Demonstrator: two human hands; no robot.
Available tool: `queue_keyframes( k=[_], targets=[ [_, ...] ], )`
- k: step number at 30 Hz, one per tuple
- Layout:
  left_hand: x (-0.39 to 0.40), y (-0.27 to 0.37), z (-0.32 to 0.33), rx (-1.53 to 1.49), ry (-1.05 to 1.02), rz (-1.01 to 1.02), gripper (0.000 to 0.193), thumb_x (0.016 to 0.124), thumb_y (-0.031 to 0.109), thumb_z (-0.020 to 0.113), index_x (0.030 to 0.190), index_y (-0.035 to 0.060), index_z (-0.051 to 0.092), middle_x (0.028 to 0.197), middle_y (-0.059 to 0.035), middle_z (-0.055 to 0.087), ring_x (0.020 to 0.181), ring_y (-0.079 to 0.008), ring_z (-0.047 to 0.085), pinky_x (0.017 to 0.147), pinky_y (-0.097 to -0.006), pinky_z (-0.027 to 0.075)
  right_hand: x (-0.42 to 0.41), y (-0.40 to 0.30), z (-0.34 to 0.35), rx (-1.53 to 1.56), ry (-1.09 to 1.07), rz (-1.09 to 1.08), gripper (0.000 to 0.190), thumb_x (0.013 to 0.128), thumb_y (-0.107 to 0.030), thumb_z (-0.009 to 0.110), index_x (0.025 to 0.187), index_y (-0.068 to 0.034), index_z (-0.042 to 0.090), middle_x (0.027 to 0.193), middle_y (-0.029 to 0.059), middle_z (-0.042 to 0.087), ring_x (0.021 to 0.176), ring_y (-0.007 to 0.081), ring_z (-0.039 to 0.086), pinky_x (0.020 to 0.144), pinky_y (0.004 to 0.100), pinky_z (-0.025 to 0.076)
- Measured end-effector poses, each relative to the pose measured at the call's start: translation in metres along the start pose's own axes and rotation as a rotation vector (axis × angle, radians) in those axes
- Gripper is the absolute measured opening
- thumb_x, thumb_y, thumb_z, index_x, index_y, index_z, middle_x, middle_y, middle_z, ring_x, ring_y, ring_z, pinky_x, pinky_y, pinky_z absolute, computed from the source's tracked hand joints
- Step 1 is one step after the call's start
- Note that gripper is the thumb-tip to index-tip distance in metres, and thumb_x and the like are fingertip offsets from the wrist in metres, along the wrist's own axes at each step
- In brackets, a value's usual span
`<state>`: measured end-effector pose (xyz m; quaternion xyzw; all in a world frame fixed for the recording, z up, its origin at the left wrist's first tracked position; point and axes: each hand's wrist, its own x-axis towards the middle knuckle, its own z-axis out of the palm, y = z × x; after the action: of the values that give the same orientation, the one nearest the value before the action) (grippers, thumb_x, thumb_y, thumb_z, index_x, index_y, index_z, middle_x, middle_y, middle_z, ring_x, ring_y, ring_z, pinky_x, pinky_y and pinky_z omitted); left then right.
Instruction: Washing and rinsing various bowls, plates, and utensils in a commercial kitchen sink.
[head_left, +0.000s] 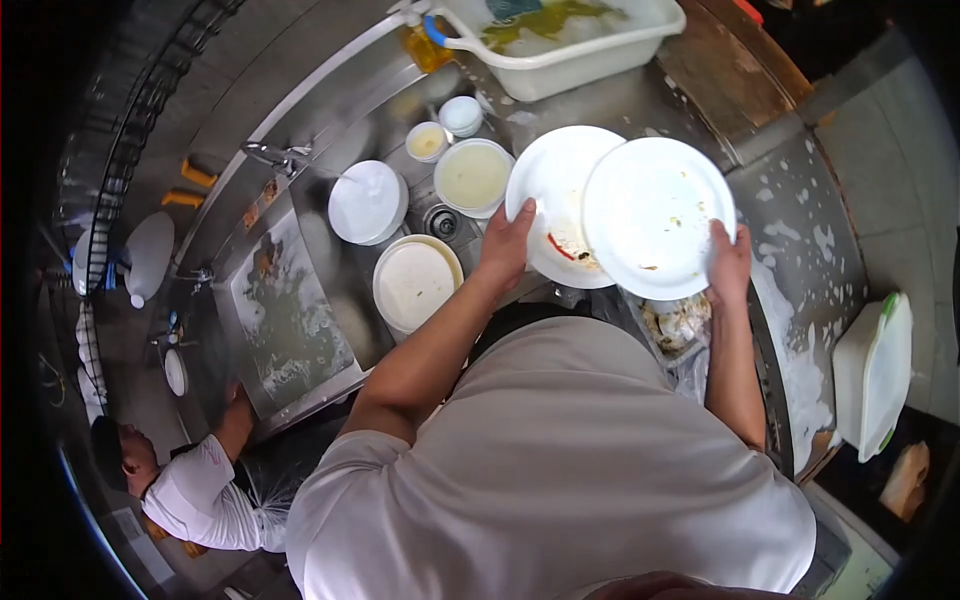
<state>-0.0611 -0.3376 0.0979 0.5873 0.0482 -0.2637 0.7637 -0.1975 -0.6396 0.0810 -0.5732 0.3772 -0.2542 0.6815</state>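
My left hand (507, 247) grips the edge of a white plate (551, 172) with food scraps and a red strip, perhaps chili, on it. In my right hand (730, 262) is a second white plate (652, 210), dotted with small food bits. The right plate overlaps the left one, hiding part of it. Beneath the plates, close to my body, a container lined with clear plastic holds food waste (679, 322). To the left, stacked white bowls (367, 201) and a stack of cream dishes (416, 283) stand in the sink, beside round bowls (474, 176) with cloudy liquid.
A white tub (585, 67) of soapy water stands at the back beside a yellow bottle (426, 49). At left are a running tap (277, 156) and a basin of murky water (289, 307), where a co-worker (202, 487) stands. A lidded white bin (874, 375) is at right.
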Motion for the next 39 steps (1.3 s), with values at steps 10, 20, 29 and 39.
queue_keyframes(
  k=[10,20,29,39],
  targets=[
    [0.009,0.033,-0.136,-0.343,0.247,0.068,0.045,0.104,0.031,0.050,0.140,0.0032,0.044,0.133,-0.0140,0.057,0.117,-0.0269,0.059,0.098,-0.0418,0.052,0.010,-0.019,0.098,0.029,0.100,-0.177,0.043,0.098,-0.016,0.059,0.137,-0.001,0.044,0.117,0.0130,0.063,0.097,0.0190,0.062,0.084,0.0314,0.051],
    [0.027,0.008,-0.194,-0.258,0.261,-0.060,0.045,0.104,0.027,0.051,0.140,0.0018,0.043,0.134,-0.0127,0.057,0.120,-0.0240,0.058,0.100,-0.0394,0.050,-0.042,0.052,0.251,-0.042,-0.284,0.082,0.035,0.101,-0.024,0.056,0.130,-0.005,0.052,0.114,0.0077,0.065,0.100,0.0163,0.062,0.085,0.0325,0.051],
    [0.047,0.006,-0.230,-0.451,0.214,0.070,0.042,0.102,0.017,0.054,0.139,-0.0011,0.045,0.130,-0.0137,0.059,0.117,-0.0235,0.059,0.099,-0.0370,0.048,-0.091,0.075,0.331,-0.704,-0.420,-0.657,0.042,0.100,-0.022,0.051,0.136,0.000,0.050,0.133,0.0224,0.055,0.126,0.0348,0.052,0.107,0.0415,0.040],
    [0.051,0.057,-0.238,-0.201,0.336,0.311,0.032,0.100,0.013,0.058,0.126,-0.0053,0.057,0.114,-0.0121,0.067,0.098,-0.0172,0.064,0.087,-0.0310,0.051,-0.113,0.046,0.343,-0.792,-1.325,-1.460,0.031,0.083,-0.012,0.067,0.111,-0.001,0.064,0.121,0.0134,0.061,0.121,0.0323,0.056,0.107,0.0455,0.044]
  ],
)
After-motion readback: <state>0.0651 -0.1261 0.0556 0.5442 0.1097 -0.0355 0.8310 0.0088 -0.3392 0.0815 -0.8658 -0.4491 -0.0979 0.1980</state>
